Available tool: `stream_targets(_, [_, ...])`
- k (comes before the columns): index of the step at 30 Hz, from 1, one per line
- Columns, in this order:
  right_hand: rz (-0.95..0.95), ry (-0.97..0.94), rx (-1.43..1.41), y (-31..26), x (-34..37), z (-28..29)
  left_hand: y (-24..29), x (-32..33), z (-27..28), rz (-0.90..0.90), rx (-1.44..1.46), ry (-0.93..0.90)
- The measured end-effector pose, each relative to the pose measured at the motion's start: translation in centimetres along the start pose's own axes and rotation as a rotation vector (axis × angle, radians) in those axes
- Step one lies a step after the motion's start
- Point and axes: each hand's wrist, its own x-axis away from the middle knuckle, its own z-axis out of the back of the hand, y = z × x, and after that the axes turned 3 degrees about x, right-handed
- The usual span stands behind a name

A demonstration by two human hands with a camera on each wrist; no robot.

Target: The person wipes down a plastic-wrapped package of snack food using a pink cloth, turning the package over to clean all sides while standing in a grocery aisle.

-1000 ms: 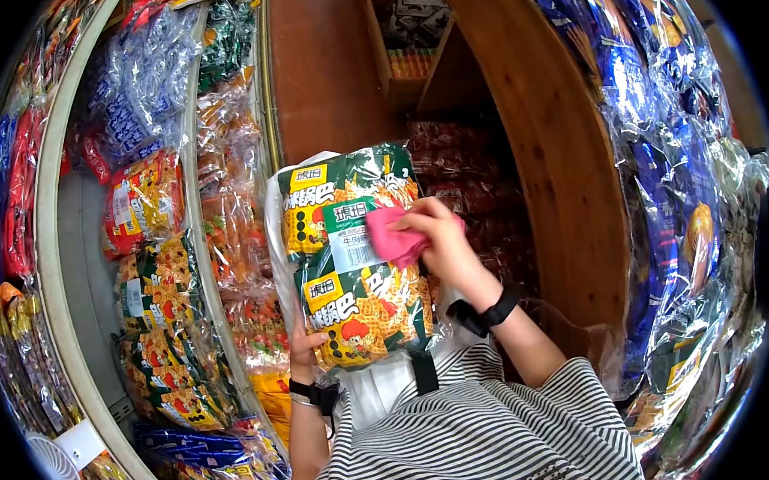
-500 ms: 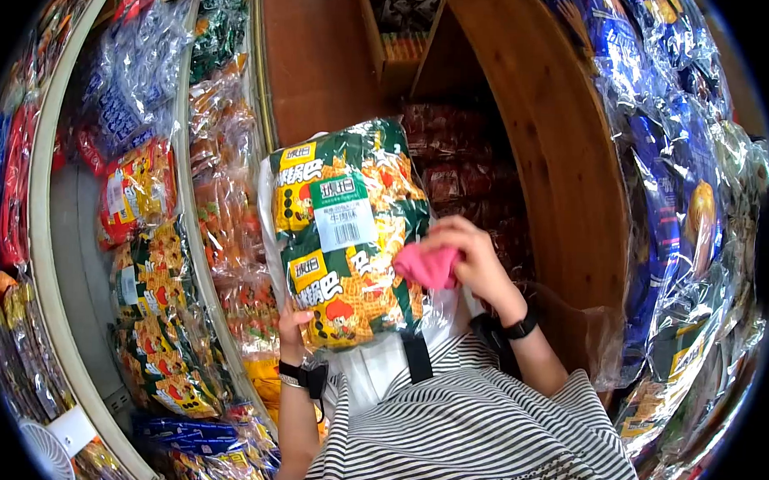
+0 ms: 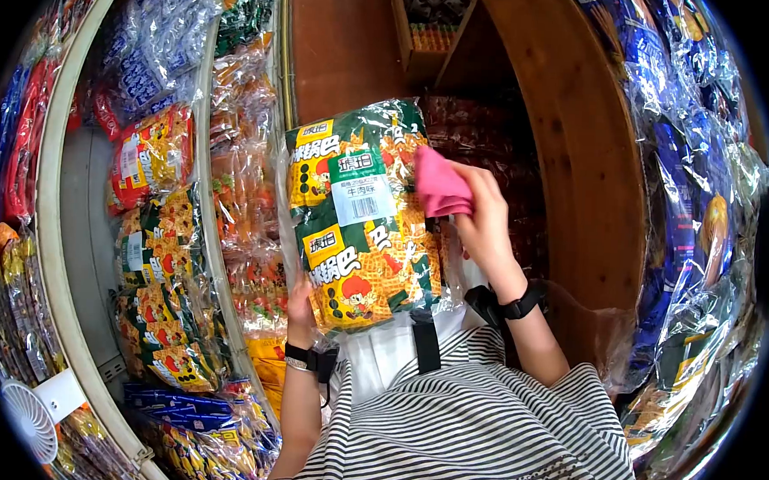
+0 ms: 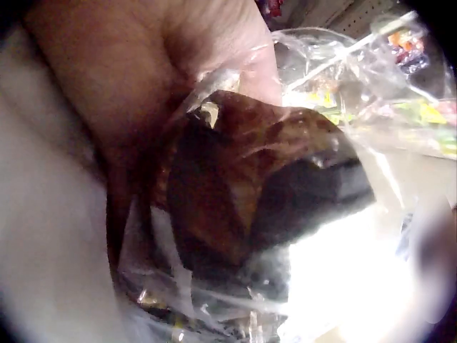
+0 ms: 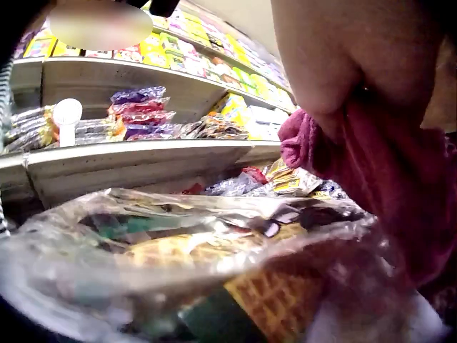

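Observation:
A large clear bag of green and yellow snack packs (image 3: 366, 265) is held up in front of the striped shirt. At its lower left edge my left hand (image 3: 301, 303) grips it, the fingers mostly hidden behind the bag; crinkled plastic (image 4: 335, 128) lies against that hand (image 4: 178, 50) in the left wrist view. My right hand (image 3: 486, 223) pinches a folded pink cloth (image 3: 441, 184) over the bag's upper right edge. In the right wrist view the cloth (image 5: 385, 171) hangs from the right hand (image 5: 343, 57) above the bag (image 5: 186, 250).
Shelves with bagged snacks (image 3: 156, 264) stand on the left, with a small white fan (image 3: 29, 420) at the lower left. A curved wooden panel (image 3: 577, 163) and blue packages (image 3: 661, 201) are on the right. Dark red packs lie low behind the bag.
The cloth has moved off the bag's middle label to the right, dipped lower, then come up to the upper right edge. The left hand keeps its grip at the lower left.

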Motion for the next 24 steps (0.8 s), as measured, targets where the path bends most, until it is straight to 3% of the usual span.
stream_targets(3, [0.191,-0.221,0.074,-1.9,-0.4,-2.1,0.4,-0.2,-2.4,-0.02,0.032,-0.052])
stream_targets(5, [0.302,-0.456,-0.009,-3.7,-0.2,-2.1,1.1,-0.8,-3.6,0.129,0.199,-0.099])
stream_targets(7, [0.458,-0.626,-0.184,-4.8,0.4,-1.9,1.5,-1.1,-3.8,0.134,0.273,-0.112])
stream_targets(9, [0.529,-0.852,-0.273,-5.8,1.0,-1.7,1.0,-1.2,-3.5,0.184,0.208,-0.039])
stream_targets(10, [0.479,-0.923,-0.247,-6.0,1.2,-1.9,1.2,-1.1,-4.4,0.193,0.206,-0.017])
stream_targets(11, [0.482,-0.933,-0.252,-6.3,0.8,-2.0,1.5,-1.0,-5.2,0.186,0.21,-0.008])
stream_targets(14, [0.396,-0.698,-0.08,-7.5,-1.6,-3.5,2.0,-0.7,-6.2,0.182,0.336,-0.111])
stream_targets(17, [0.536,-0.498,0.151,-8.3,-3.5,-6.5,2.5,-0.5,-7.8,0.128,0.201,-0.06])
stream_targets(18, [0.538,-0.505,0.145,-8.7,-3.3,-6.8,2.6,-0.5,-7.4,0.124,0.203,-0.052])
stream_targets(20, [0.664,-0.691,0.046,-9.6,-2.8,-6.7,2.7,-0.5,-6.9,0.016,0.012,0.185])
stream_targets(21, [0.735,-0.749,-0.012,-10.0,-2.4,-6.1,2.7,-0.7,-6.6,0.012,0.017,0.192])
stream_targets(23, [0.711,-0.895,-0.123,-10.1,-0.8,-5.3,3.9,-0.9,-7.8,0.212,0.493,-0.264])
stream_targets(24, [0.68,-0.917,-0.158,-9.9,0.0,-4.8,3.7,-0.8,-9.1,0.119,0.444,-0.049])
